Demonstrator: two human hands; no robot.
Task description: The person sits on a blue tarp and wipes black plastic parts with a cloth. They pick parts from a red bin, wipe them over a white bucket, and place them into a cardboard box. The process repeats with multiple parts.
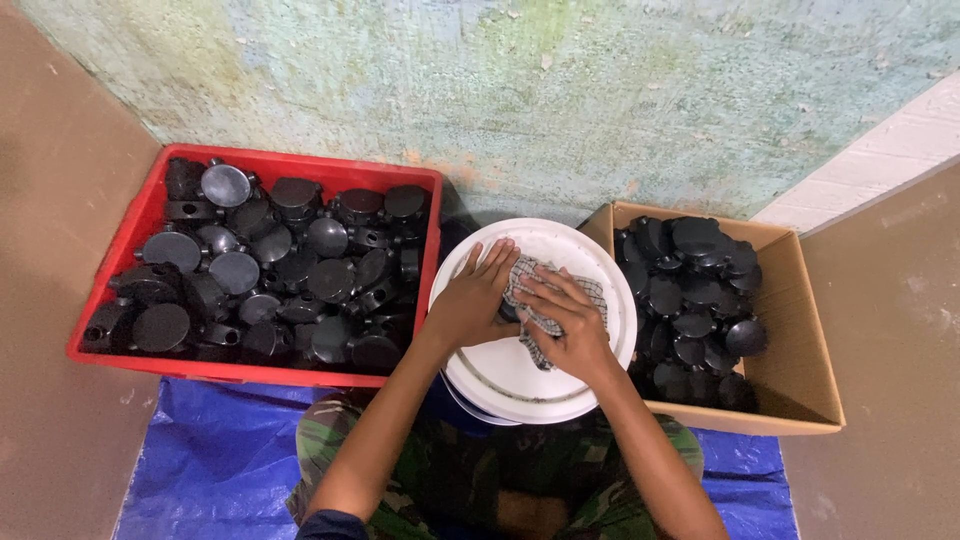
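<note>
Both hands, left hand (470,300) and right hand (570,325), clasp a soft, limp checked cloth (528,300) around a small black part, likely light and rigid.

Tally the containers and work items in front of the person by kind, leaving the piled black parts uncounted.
Red plastic crate: 1
Brown cardboard box: 1
White round plastic bucket lid: 1
Checked grey-and-white cloth: 1
Blue plastic tarp: 1
Total: 5
The black round plastic parts fill the crate and the box, too many and too overlapped to count.
</note>
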